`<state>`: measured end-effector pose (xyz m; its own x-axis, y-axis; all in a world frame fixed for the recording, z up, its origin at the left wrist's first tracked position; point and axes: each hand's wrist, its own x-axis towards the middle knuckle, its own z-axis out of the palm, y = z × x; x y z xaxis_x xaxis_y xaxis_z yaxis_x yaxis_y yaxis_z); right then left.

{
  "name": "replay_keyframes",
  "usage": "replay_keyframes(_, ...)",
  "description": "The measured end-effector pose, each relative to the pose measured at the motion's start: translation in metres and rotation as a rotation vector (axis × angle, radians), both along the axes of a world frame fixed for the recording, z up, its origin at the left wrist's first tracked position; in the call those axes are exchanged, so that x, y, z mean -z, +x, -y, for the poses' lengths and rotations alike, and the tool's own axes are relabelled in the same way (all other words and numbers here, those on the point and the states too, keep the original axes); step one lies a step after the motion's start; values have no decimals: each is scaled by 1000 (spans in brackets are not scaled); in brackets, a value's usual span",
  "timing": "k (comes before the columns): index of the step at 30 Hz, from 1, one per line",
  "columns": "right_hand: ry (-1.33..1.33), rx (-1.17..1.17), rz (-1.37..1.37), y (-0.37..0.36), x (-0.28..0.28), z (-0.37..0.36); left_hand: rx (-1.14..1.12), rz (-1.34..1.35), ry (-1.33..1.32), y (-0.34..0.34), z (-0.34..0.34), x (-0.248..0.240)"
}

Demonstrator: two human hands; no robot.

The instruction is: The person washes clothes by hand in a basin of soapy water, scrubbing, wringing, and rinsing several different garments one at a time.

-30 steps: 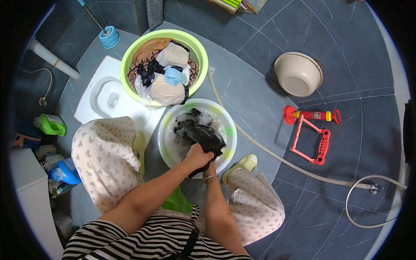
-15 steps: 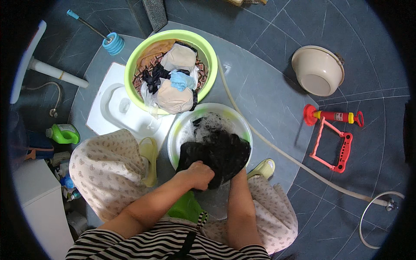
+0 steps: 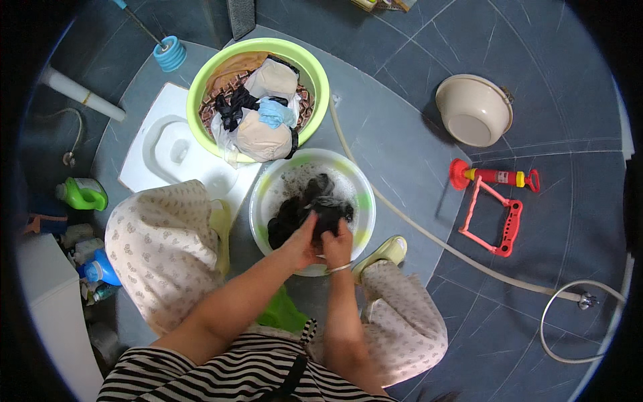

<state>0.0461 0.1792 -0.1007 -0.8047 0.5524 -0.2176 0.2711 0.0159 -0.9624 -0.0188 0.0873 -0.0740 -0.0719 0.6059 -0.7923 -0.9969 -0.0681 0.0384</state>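
Green tub [image 3: 315,74]: heaped laundry, beyond the basin.
White basin [image 3: 362,201]: on the floor between the knees.
Dark garment [image 3: 315,208]: in the basin; half a second ago spread wide, now bunched tighter, so scrubbing goes on.
Left hand [image 3: 300,242], right hand [image 3: 337,242]: side by side, forearms angled down, each grip pressed closed on the cloth.

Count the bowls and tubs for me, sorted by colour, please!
Green tub: 1, full of laundry.
White tub: 1, holding the dark cloth that both hands squeeze, left hand, right hand.
Beige bowl: 1, standing alone on the floor.
Total: 3.
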Motion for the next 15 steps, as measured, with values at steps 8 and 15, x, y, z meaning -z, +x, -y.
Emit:
replay_keyframes(8, 717, -272, 78, 27, 15, 25, -216, 32, -423, 16, 27, 70)
replay_keyframes(15, 359, 220, 448, -41, 107, -58, -20, -124, -631, 16, 15, 52)
